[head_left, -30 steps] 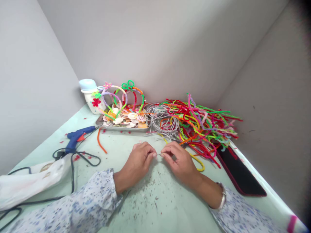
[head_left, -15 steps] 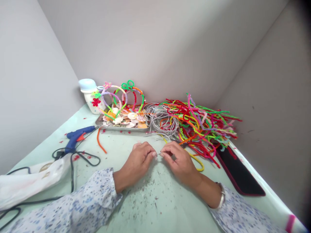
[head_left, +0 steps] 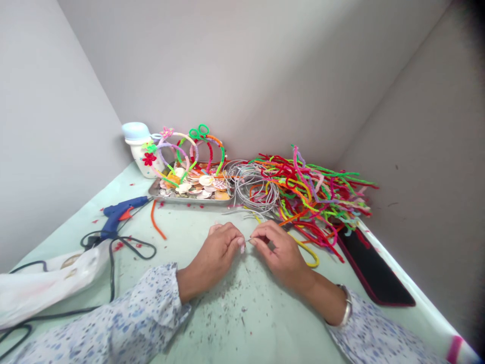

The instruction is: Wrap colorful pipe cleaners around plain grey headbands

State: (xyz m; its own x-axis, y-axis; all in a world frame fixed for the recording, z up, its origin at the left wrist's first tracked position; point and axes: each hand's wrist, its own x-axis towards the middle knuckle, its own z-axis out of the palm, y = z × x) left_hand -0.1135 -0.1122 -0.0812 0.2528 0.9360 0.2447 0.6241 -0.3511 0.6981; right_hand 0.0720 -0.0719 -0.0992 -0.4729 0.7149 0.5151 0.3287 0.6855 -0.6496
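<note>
My left hand (head_left: pixel 223 247) is pinched on a pale pink pipe cleaner (head_left: pixel 243 248). A little of its fuzz shows below the thumb; the rest is hidden by my fingers. My right hand (head_left: pixel 276 250) faces it with thumb and forefinger closed on a thin bare wire (head_left: pixel 247 240), which spans the small gap between both hands' fingertips. Both hands are just above the pale green table cover (head_left: pixel 257 323), where dark specks are scattered. Close to my right hand lies a yellow pipe cleaner (head_left: pixel 315 259).
A metal tray (head_left: pixel 189 200) of shells (head_left: pixel 206 180) and decorated headbands (head_left: pixel 223 151) stands at the back, beside a white bottle (head_left: pixel 146 156). Coiled grey wire (head_left: pixel 257 197) and heaped pipe cleaners (head_left: pixel 322 192) lie to the right. A blue glue gun (head_left: pixel 113 217) with its cord is at left.
A bit of pink fuzz has come into view below my left fingertips. Both hands have stayed in nearly the same place.
</note>
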